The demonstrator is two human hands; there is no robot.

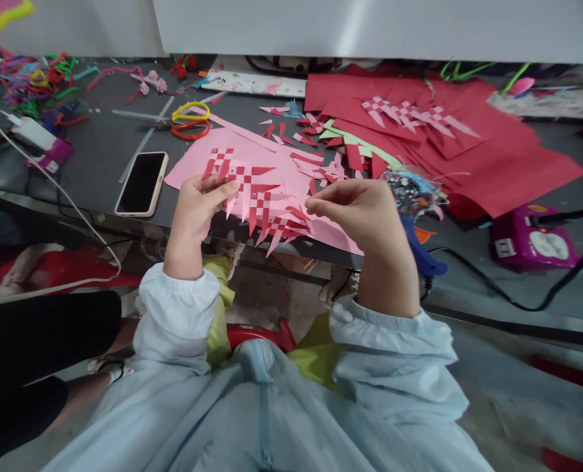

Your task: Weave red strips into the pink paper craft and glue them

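Over the pink sheet, the left hand pinched checkered paper pieces; the right hand held its fingers narrow (gripping anything? I couldn't tell).

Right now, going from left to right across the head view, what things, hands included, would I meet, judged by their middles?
White adapter, phone, left hand, checkered paper pieces, right hand, far-right purple socket box.

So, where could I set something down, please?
Bare dark tabletop lies between the black-screened, cream-edged phone and the left-hand purple plastic block. Red paper scraps crowd the pink paper sheet; tangled coloured strands fill the far left.
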